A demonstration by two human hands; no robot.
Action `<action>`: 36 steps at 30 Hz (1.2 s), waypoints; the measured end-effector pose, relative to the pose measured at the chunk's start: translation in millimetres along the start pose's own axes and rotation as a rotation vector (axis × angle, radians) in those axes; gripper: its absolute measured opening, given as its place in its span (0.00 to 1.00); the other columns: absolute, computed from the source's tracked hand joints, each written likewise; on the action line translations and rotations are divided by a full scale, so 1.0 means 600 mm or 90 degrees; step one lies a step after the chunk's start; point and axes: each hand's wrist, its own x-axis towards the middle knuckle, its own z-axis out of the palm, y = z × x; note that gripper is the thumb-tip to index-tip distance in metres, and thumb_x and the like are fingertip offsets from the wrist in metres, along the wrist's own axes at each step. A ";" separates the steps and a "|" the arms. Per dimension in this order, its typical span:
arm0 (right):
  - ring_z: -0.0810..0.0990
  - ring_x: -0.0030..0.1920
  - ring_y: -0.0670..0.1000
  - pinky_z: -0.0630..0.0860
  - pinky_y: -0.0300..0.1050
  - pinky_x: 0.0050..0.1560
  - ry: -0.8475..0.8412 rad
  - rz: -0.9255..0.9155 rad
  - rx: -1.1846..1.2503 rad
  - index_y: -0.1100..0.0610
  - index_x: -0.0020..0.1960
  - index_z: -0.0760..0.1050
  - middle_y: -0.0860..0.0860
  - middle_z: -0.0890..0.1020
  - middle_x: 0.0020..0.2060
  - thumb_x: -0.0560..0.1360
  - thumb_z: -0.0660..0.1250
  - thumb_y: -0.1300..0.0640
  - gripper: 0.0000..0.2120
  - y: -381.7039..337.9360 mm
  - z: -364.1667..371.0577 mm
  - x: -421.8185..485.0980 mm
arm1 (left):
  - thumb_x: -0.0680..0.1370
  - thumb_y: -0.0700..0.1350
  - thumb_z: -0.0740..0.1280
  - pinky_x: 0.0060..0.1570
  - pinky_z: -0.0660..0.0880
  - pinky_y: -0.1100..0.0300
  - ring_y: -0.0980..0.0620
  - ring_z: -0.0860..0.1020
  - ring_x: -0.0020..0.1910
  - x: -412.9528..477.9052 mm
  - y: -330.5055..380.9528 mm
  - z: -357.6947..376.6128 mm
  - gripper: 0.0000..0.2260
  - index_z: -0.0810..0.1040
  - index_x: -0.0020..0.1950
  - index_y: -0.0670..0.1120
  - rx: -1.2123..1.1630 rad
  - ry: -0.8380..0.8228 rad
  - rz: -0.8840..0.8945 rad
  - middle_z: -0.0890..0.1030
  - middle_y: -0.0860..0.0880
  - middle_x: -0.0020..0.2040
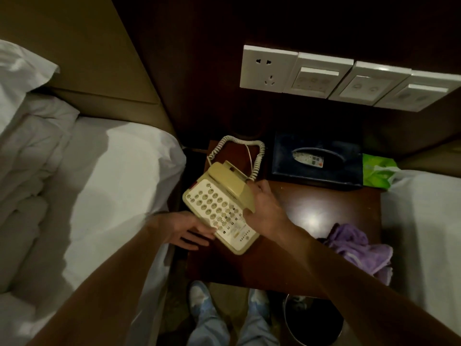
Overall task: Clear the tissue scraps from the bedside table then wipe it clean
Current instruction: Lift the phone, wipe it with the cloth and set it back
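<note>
Between white beds (112, 183), glossy bedside table (311, 216)

— We find the room dim and warm. Where does the light come from?
— From above, we think: a soft glare patch sits on the table (311, 218), and the left sheet (119, 166) and switch plates (324, 78) are brightest.
— Shadows?
— A broad one crosses the sheet; the far wall (199, 58) and near bin (314, 318) sink into black.
— Sharpness?
— The phone (219, 208) looks slightly soft to us, and straight lines bow toward the edges.
</note>
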 end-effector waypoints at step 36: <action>0.83 0.56 0.56 0.83 0.56 0.53 -0.001 0.282 0.415 0.41 0.61 0.73 0.52 0.79 0.60 0.31 0.84 0.36 0.58 0.256 0.056 -0.004 | 0.75 0.65 0.72 0.38 0.70 0.63 0.55 0.77 0.45 0.039 -0.021 0.130 0.20 0.73 0.51 0.51 0.413 0.406 0.118 0.73 0.60 0.40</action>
